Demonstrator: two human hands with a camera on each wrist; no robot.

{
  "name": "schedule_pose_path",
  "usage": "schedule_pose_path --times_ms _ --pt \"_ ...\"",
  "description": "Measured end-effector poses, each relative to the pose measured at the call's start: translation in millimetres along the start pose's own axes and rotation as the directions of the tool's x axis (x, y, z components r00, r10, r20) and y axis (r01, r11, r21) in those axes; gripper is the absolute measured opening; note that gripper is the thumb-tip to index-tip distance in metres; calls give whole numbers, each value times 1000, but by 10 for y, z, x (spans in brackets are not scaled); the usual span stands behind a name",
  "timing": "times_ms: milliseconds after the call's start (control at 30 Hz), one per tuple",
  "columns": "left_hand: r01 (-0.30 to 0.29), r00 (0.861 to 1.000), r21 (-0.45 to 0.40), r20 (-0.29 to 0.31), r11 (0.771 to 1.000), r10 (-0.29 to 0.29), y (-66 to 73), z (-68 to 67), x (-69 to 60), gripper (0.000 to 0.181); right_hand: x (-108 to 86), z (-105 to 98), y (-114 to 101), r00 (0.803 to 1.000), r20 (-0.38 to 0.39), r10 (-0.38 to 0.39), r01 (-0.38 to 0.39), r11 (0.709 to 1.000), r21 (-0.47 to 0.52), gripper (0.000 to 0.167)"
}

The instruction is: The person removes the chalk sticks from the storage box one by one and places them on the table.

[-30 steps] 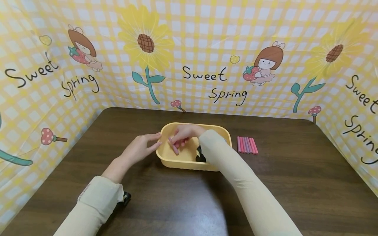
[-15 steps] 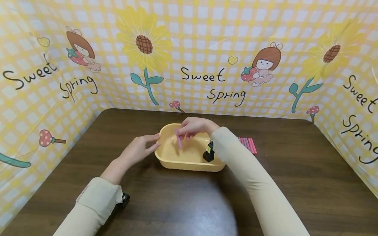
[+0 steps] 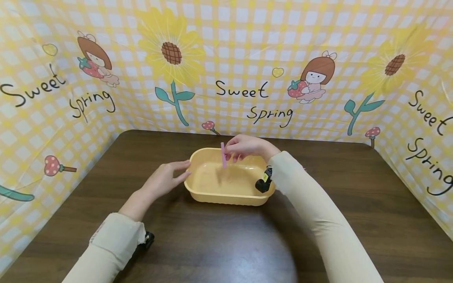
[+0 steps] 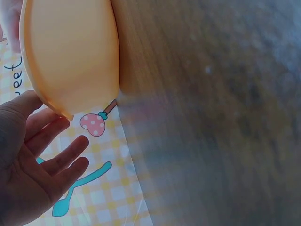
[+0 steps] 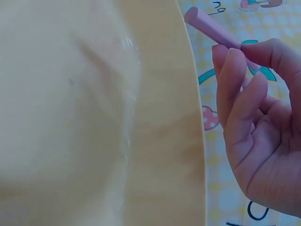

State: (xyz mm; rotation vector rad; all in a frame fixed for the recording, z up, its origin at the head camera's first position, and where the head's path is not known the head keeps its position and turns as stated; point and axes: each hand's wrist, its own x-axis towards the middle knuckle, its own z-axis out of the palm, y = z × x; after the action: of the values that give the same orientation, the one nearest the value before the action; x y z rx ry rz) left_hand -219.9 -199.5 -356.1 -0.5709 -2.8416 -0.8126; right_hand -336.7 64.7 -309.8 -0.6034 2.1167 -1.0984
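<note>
A yellow plastic tub (image 3: 226, 199) stands on the dark wooden table. At its left end, my left hand (image 3: 163, 179) touches the rim with thumb and fingertips, the fingers fairly straight; the left wrist view shows the other fingers loose below the tub's edge (image 4: 70, 47). My right hand (image 3: 249, 147) pinches a slim lilac stick (image 3: 223, 155) between thumb and fingertips above the tub's far side. Up close in the right wrist view, the stick (image 5: 211, 26) is round, smooth and flat-ended. No other stick shows inside the tub.
Black wrist cameras sit under both forearms, the right one (image 3: 263, 181) over the tub's right end. Yellow checked cloth (image 3: 233, 47) walls the table's back and sides. The right sleeve (image 3: 301, 188) hides the table spot right of the tub.
My right hand has lifted the lilac stick from the tub's left part and moved it up and right. The right forearm now covers the row of pink and purple sticks. My left hand stays at the rim.
</note>
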Motion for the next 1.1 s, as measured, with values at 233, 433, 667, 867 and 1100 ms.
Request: schedule_pose_path --times_ms 233,433,667,867,1100 --pt "9 1000 -7 19 1000 -9 -9 2 18 42 -154 -109 64 1000 -16 -2 2 1000 4 22" --pt "14 1000 -5 26 1000 -14 -16 5 26 42 -288 -163 146 999 -39 17 -16 1000 6 23" --pt "16 999 -3 31 1000 -16 -16 7 33 42 -450 -225 278 998 -54 12 -10 1000 30 25" --pt "15 1000 0 26 1000 -15 -14 7 33 42 -603 -263 369 997 -75 27 -24 999 44 26" --pt "3 1000 4 17 1000 -3 -27 12 26 42 -772 -310 490 992 -122 40 -28 994 102 30"
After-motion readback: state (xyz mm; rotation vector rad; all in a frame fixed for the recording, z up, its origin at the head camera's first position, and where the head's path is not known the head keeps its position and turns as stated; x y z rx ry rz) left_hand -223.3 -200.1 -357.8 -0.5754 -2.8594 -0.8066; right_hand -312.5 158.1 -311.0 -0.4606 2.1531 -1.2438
